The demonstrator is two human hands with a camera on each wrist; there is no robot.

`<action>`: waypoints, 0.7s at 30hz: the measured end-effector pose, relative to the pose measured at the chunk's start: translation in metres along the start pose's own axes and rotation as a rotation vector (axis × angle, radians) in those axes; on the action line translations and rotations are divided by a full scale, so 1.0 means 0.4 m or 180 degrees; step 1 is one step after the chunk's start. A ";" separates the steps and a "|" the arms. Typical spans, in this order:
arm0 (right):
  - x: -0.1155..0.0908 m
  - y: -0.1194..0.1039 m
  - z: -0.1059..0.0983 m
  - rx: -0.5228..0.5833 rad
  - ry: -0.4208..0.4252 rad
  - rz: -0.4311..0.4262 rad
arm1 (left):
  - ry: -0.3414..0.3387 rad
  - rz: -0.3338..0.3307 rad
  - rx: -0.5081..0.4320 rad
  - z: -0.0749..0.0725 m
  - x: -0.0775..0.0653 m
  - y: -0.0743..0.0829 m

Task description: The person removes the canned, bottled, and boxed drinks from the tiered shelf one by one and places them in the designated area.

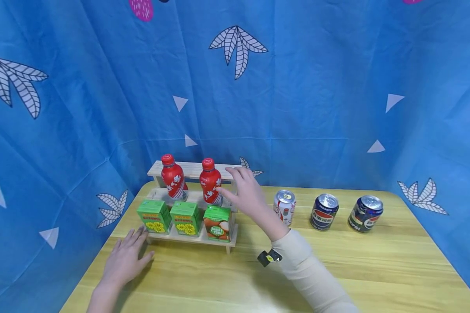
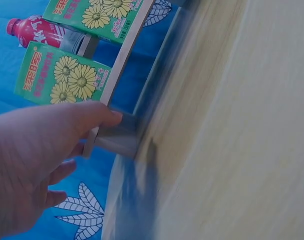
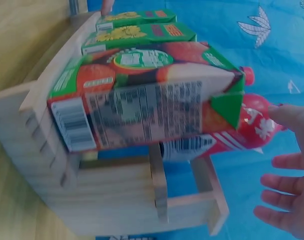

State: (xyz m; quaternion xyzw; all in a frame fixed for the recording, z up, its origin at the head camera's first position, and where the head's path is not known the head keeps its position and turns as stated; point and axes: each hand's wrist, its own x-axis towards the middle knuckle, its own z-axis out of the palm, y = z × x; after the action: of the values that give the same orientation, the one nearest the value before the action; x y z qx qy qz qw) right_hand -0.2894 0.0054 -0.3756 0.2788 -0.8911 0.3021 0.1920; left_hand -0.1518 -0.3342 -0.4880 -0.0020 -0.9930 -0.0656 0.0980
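A wooden two-tier rack (image 1: 215, 246) stands at the table's left. Two red bottles (image 1: 210, 182) are upright on its middle level. Along the front sit two green drink boxes with yellow flowers (image 1: 186, 219) and one with red fruit (image 1: 218, 224). My right hand (image 1: 244, 191) is beside the right-hand bottle, fingers spread and thumb toward it; whether the thumb touches is unclear. In the right wrist view, the fingers (image 3: 282, 202) hold nothing. My left hand (image 1: 126, 258) is by the rack's front left corner; in the left wrist view its thumb (image 2: 104, 115) overlaps the corner.
Right of the rack stand a white and red can (image 1: 284, 206) and two dark blue cans (image 1: 324, 212), (image 1: 365, 213) in a row. A blue patterned curtain (image 1: 309, 87) hangs behind and beside the wooden table (image 1: 376, 269). A small black object (image 1: 269, 258) is at my right wrist.
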 end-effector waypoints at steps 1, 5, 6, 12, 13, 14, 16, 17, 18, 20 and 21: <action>0.005 -0.006 0.005 0.0009 -0.0023 0.0014 | 0.0005 0.0002 0.0004 0.000 0.000 0.000; 0.020 -0.024 0.023 0.0038 -0.0086 0.0056 | 0.0007 -0.0006 -0.0012 -0.002 0.000 0.002; 0.023 -0.028 0.027 0.0070 -0.0102 0.0068 | 0.0005 -0.0009 -0.0016 -0.002 0.000 0.002; 0.034 -0.046 0.045 0.0226 -0.0153 0.0110 | 0.0012 -0.0006 -0.0006 -0.001 -0.002 0.003; 0.036 -0.048 0.047 0.0238 -0.0151 0.0114 | 0.0020 -0.0004 -0.0007 0.000 -0.002 0.002; 0.038 -0.050 0.049 0.0246 -0.0145 0.0119 | 0.0029 -0.0001 -0.0010 0.000 -0.002 0.002; 0.042 -0.053 0.051 0.0270 -0.0141 0.0128 | 0.0042 -0.0001 -0.0017 0.003 -0.002 0.000; 0.044 -0.053 0.053 0.0278 -0.0139 0.0133 | 0.0048 -0.0001 -0.0022 0.003 -0.002 -0.001; 0.046 -0.054 0.054 0.0295 -0.0144 0.0142 | 0.0049 -0.0001 -0.0024 0.005 -0.003 -0.002; 0.050 -0.056 0.055 0.0320 -0.0160 0.0167 | 0.0048 0.0002 -0.0029 0.006 -0.002 -0.004; 0.052 -0.057 0.056 0.0329 -0.0174 0.0181 | 0.0049 0.0003 -0.0028 0.006 -0.002 -0.005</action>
State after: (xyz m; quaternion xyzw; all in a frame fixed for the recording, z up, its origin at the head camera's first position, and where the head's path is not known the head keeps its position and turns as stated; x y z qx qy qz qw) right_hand -0.2952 -0.0319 -0.3717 0.2711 -0.8868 0.3453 0.1443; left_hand -0.1515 -0.3359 -0.4909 -0.0024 -0.9919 -0.0700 0.1057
